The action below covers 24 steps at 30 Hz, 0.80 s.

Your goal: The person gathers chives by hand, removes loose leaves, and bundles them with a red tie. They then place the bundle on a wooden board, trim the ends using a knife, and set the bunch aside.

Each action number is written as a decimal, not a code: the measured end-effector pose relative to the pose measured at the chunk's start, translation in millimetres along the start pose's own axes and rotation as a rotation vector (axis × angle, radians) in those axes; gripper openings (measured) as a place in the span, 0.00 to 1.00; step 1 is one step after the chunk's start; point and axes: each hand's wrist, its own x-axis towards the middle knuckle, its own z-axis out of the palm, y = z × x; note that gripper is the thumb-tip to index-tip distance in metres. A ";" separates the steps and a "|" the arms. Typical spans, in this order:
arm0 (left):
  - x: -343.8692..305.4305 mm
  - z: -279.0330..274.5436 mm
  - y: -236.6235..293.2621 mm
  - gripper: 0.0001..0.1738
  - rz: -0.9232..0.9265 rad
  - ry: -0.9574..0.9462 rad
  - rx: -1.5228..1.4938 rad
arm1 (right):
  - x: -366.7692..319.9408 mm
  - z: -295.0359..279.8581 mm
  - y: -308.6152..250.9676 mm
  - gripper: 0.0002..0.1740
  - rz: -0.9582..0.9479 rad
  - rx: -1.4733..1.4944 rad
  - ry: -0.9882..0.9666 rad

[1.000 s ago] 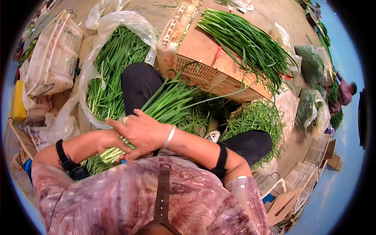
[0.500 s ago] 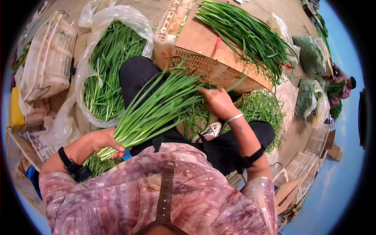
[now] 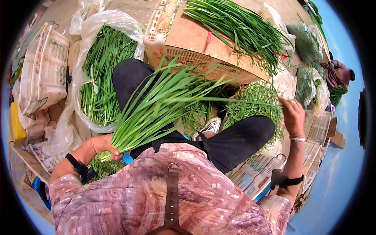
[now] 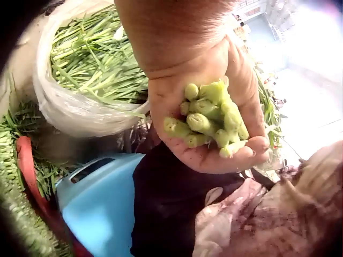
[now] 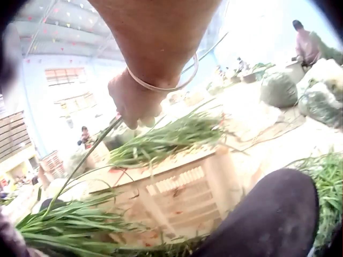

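Observation:
A bunch of garlic chives (image 3: 152, 107) fans out over the lap in the head view. Around its pale stem end curls my left hand (image 3: 103, 145); the left wrist view shows the cut stem ends (image 4: 203, 123) packed in the palm. Far out to the right, my right hand (image 3: 293, 115) pinches the tip of one long leaf (image 5: 80, 163). That leaf stretches back to the bunch, slanting down from the fingers in the right wrist view. Part of the right fingertips is hidden behind the wrist there.
A plastic bag (image 3: 137, 29) full of chives lies beside the left knee. Ahead, a board-topped crate (image 3: 188, 35) carries a larger pile of chives (image 3: 239, 29) and a red-handled tool (image 3: 208, 38). Loose trimmings (image 3: 254, 103) heap by the right leg. White crates (image 3: 45, 66) stand at left.
My right hand has left the stem end beside my left hand, crossed over the leaves, and swung far right with a leaf. My left hand keeps its hold on the bunch.

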 end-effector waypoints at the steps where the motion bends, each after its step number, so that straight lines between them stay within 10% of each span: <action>1: 0.5 0.4 -2.1 0.26 0.007 0.011 -0.010 | -12.6 -4.2 10.5 0.20 0.027 -0.018 0.032; 10: -3.4 -2.3 -17.1 0.26 0.060 -0.027 -0.158 | -159.2 -8.0 118.8 0.14 0.879 0.298 0.286; 15: -16.6 -10.0 -31.8 0.27 0.073 -0.027 -0.213 | -147.1 -9.0 101.6 0.28 1.204 -0.573 -0.306; 17: -25.2 -9.0 -37.8 0.30 0.071 0.056 -0.234 | -117.5 -2.9 82.1 0.25 0.671 -0.416 0.069; 19: -36.1 -11.8 -44.1 0.31 0.052 0.089 -0.242 | -60.7 -2.2 50.7 0.22 0.812 -0.030 -0.027; 24: -61.5 -24.1 -51.9 0.31 -0.017 0.175 -0.184 | 41.4 43.3 -34.0 0.19 0.280 0.372 0.151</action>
